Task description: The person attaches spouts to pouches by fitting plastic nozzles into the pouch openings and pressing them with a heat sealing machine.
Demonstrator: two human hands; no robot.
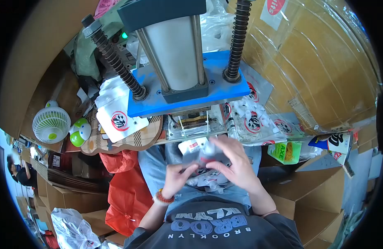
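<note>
Small clear-and-white plastic packet with red print (193,146) is over my lap, between my grips, just in front of the tall press with a blue plate (224,89) and grey cylinder.

Left grip (178,178): narrow, thumb and fingers near each other at the packet's lower left. Right grip (237,166): wider, thumb low, fingers over the packet's upper right. Motion blur there; can't tell if either is closed on it.

Loose pile of crinkled clear plastic bags (214,182) on my lap right below. Flat white bags with a red-and-black round logo (124,123) lie left of the press, on a patterned wooden board (148,141). More printed clear bags (251,122) sit to the right.

Risks, my judgement:
- Film looks thin and slick; a one-sided pinch could let the packet slip into the lap pile and get mixed up.
- Quick fingers could crease or tear it.
- Green light (124,35) behind the press is lit, so it may be powered. Fingers straying under the plate could get crushed.
- Red-and-white beaded bracelet (163,198) on my left wrist could snag loose film.
</note>
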